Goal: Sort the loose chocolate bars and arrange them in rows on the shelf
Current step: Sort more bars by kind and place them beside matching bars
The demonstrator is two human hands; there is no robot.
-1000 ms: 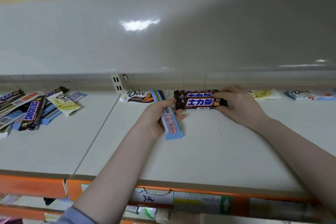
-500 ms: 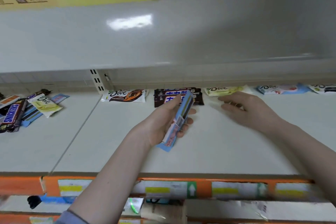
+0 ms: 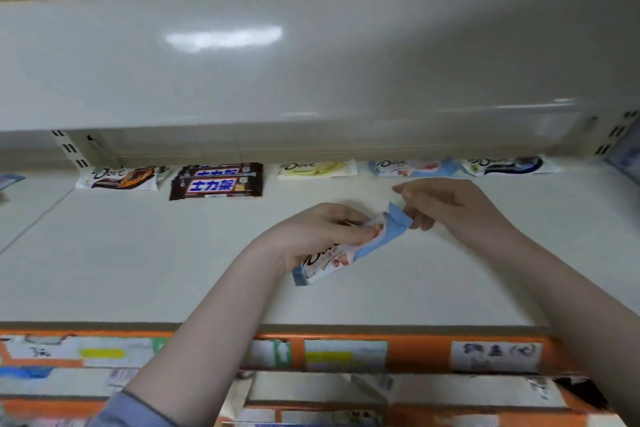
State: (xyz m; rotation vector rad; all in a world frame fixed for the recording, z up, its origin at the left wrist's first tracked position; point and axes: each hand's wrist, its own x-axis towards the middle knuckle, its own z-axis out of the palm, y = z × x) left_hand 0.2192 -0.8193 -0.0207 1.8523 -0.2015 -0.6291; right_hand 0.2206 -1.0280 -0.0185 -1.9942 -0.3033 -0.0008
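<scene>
— Left hand [image 3: 322,236] first: what has it got?

— From my feed, it's curled around a blue-and-white Dove bar [image 3: 343,253], held tilted just above the shelf [image 3: 138,270]. Right hand [image 3: 446,206] is loosely curled, fingertips pinching the bar's upper blue end.

— And behind?

— Along the back wall I see a row: orange Dove bar [image 3: 121,178], two stacked dark bars [image 3: 216,181], green Dove bar [image 3: 317,169], another blue Dove bar [image 3: 412,167], dark-blue Dove bar [image 3: 509,165].

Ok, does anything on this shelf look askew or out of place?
Mostly tidy. The front Snickers bar sits slightly crooked over the one behind it. The blue Dove bar in the left hand isn't shelved yet; its match lies in the back row.
</scene>
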